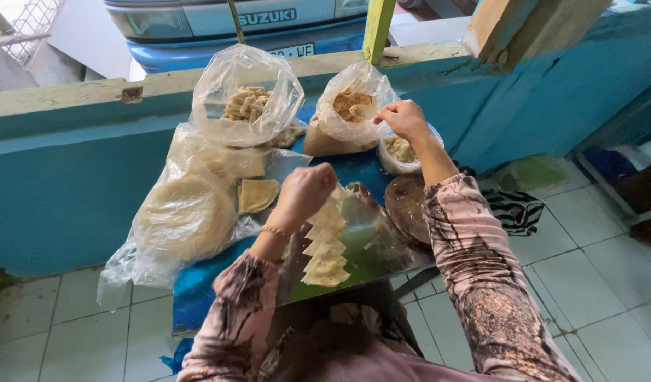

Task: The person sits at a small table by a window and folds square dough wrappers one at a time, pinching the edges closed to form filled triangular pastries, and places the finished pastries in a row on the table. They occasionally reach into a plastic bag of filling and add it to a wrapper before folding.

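turquoise wall (71,191) and grey floor tiles (78,332) frame a low blue table (198,283). at left, a stack of round flatbread wrappers (180,212) lies in clear plastic, just beside one folded wrapper (257,194). behind stands a clear bag of fried pieces (246,95). the left hand (305,191) is curled shut over the top of a row of folded triangles (325,244) on a metal tray (371,247). the right hand (404,119) pinches the rim of a bag of brown filling (346,113), fingers nearly closed, above a small tub (403,152).
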Demonstrator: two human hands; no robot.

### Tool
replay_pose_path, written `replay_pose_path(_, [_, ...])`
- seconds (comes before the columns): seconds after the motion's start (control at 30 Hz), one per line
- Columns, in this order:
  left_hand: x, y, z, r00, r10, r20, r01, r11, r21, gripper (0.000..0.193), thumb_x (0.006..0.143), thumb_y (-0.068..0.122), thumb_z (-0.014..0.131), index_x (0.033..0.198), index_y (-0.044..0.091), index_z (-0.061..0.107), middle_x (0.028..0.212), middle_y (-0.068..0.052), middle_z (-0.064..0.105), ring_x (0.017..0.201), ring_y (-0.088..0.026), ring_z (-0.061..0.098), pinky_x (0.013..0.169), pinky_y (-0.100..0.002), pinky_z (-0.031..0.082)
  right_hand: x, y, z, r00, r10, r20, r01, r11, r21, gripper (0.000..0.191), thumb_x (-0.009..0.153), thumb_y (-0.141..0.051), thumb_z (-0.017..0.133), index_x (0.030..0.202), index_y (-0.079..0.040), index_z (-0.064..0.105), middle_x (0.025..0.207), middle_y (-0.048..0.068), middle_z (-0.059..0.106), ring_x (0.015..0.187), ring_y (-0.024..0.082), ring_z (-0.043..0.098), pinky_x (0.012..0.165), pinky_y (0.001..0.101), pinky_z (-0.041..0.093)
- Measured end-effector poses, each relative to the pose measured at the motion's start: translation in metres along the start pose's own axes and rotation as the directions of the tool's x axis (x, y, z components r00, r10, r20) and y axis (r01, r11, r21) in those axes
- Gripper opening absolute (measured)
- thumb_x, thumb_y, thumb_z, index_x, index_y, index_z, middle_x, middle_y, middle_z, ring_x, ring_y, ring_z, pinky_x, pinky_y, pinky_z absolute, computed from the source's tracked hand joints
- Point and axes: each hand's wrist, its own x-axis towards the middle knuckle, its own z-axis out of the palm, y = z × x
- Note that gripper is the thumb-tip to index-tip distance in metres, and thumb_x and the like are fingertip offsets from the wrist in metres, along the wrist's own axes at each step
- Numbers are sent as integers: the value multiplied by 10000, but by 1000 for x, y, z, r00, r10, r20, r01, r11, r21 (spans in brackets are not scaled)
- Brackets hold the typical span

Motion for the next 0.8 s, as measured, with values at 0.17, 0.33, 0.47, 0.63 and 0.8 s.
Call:
replay_pose_path(0.17, [44, -15, 25, 991, 39, -132, -10, 977, 214, 44, 962, 123, 629, 944, 157, 651, 881, -70, 723, 868, -321, 708, 795, -477, 511, 4, -20, 6, 996, 86, -33, -87, 996, -9, 249, 887, -364, 712, 865, -152, 840, 626, 33, 654, 591, 116, 594, 586, 310, 474])
replay_pose_path(0.33, [47, -10, 66, 983, 119, 141, -163, 918, 361, 386, 662, 188, 784, 1041, 179, 710, 1050, -73, 713, 1056, -322, 666, 948, -621, 409, 5, -24, 11, 998, 46, -37, -48, 998, -44, 244, 898, -361, 713, 883, -152, 839, 620, 37, 641, 585, 118, 586, 580, 314, 467])
replay_pose_path(0.47, [38, -24, 52, 982, 152, 114, -160, 985, 61, 426, 672, 276, 835, 1082, 188, 763, 1155, -101, 687, 1115, -367, 617, 908, -663, 373, 4, -12, 13, 1000, 11, -14, -12, 998, -67, 236, 894, -355, 714, 892, -153, 836, 608, 0, 634, 569, 102, 581, 567, 306, 462])
replay_pose_path(0.63, [-1, -22, 6, 993, 104, 59, -102, 994, -39, 215, 854, 238, 743, 1052, 154, 745, 1094, -73, 714, 1070, -318, 664, 880, -478, 476, -1, 5, 21, 999, 22, 46, -24, 998, 59, 233, 909, -332, 729, 889, -126, 837, 589, -33, 547, 581, 62, 501, 556, 286, 423])
replay_pose_path(0.8, [-90, -1, -34, 994, 77, -73, -92, 970, -223, 63, 902, 135, 733, 934, 80, 734, 924, -104, 724, 851, -315, 711, 737, -396, 550, -7, 5, 14, 998, 37, 56, -39, 998, 47, 236, 910, -337, 720, 894, -129, 832, 575, -52, 538, 555, 50, 470, 523, 272, 392])
